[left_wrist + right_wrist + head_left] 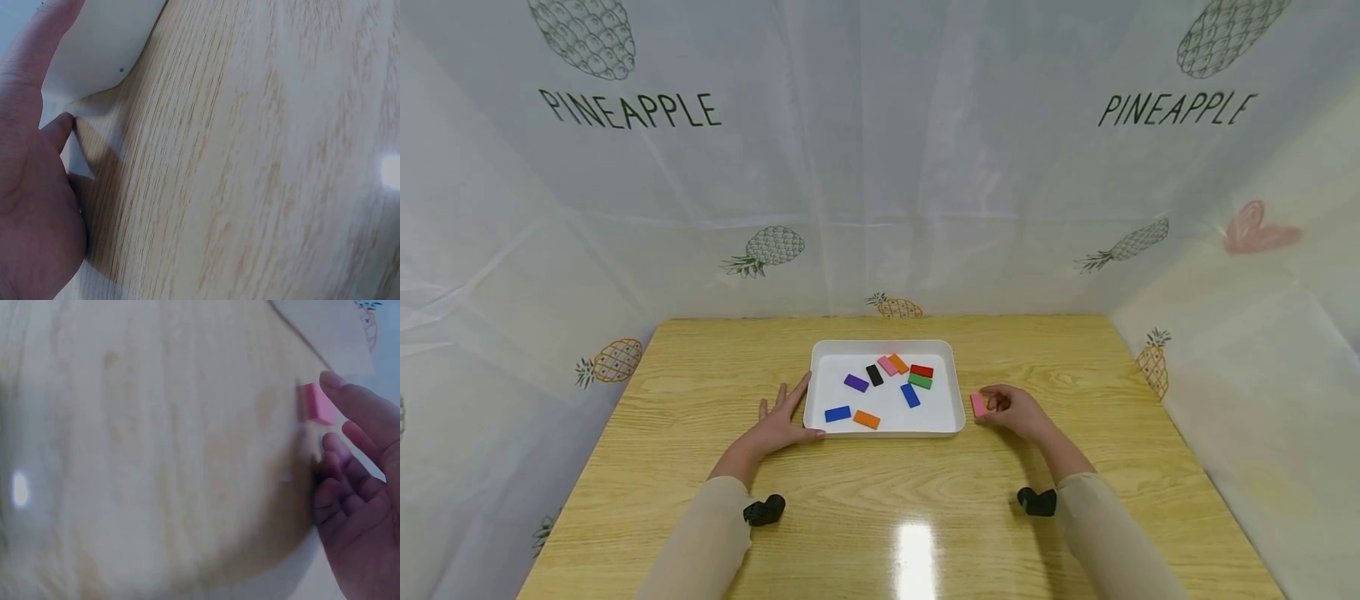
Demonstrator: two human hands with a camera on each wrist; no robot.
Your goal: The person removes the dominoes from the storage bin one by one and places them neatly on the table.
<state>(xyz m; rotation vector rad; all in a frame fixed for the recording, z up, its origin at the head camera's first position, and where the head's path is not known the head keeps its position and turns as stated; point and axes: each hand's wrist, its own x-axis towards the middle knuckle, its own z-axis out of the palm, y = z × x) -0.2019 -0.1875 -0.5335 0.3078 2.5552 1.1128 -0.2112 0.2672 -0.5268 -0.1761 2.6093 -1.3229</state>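
A white tray (pixel 885 427) lies on the wooden table, holding several small flat blocks in various colours. My left hand (pixel 780 427) rests at its near left corner with fingers spread, thumb along the front wall and index finger by the left side. In the left wrist view, the thumb lies over part of the tray wall (pixel 103 47). Just right of the tray, my right hand (pixel 1015 411) pinches a pink block (pixel 977 406) between thumb and index finger. That pink block (pixel 317 404) appears near the thumb in the right wrist view, its far end partly hidden; the other fingers are curled.
Inside the tray lie a purple block (pixel 856 383), a black block (pixel 875 376), a green block (pixel 920 381) touching a red block (pixel 922 371), plus blue, orange and pink ones. A pineapple-print cloth (pixel 880 192) hangs behind the wooden table (pixel 865 500).
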